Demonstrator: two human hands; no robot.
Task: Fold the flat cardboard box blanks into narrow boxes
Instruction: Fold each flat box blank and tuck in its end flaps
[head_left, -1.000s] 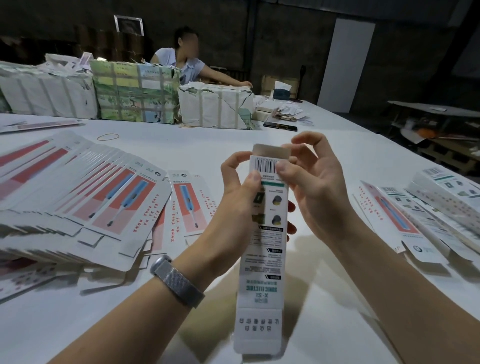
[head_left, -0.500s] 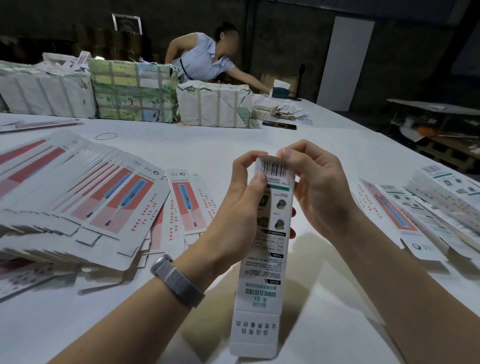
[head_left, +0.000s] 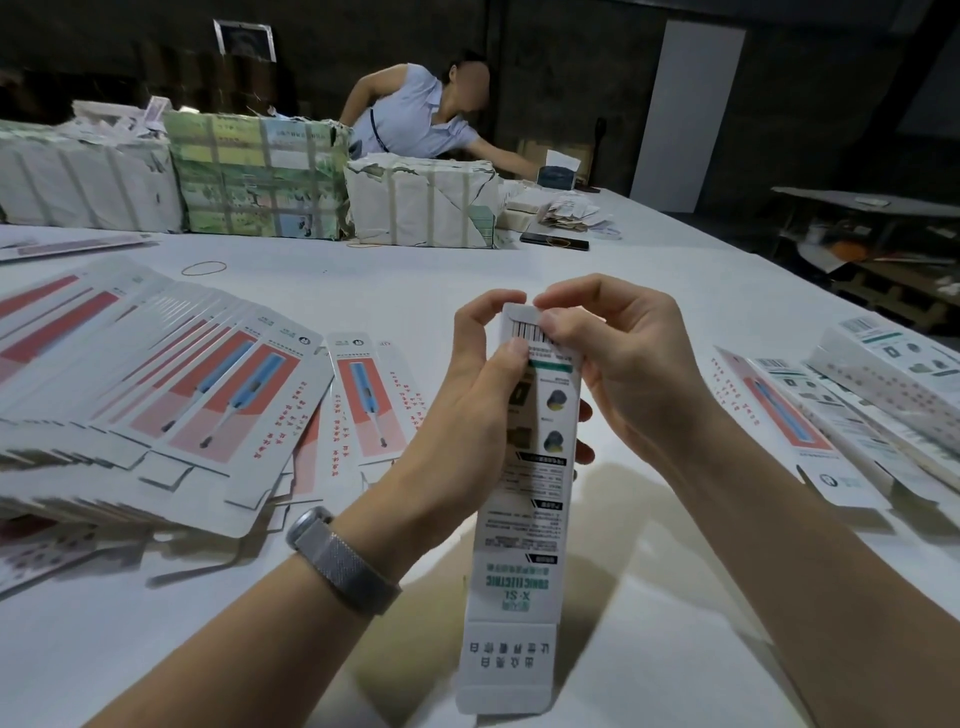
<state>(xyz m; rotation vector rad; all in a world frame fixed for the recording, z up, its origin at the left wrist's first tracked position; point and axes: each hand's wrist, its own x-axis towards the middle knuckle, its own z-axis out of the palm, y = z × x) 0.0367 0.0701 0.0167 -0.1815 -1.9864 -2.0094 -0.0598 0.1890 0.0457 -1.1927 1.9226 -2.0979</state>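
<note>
Pinching the narrow box (head_left: 524, 483) at its top flap, both the left hand (head_left: 480, 395) and right hand (head_left: 618, 358) risk creasing the flap if it is pressed askew.

A narrow white box (head_left: 524, 499), printed with a barcode and green lettering, is held upright, its lower flap open. Flat blanks (head_left: 171, 395) are fanned at left; folded boxes (head_left: 852, 415) lie at right.

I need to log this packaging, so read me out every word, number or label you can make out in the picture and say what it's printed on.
"SONIC ELECTRIC": upside down on the narrow box gripped by the left hand and right hand.
"X-S1": just below that, same box.
Barcode digits, the box's small print, and its bottom flap characters: too blurred.
Red characters on the flat blanks: too small to read.
</note>
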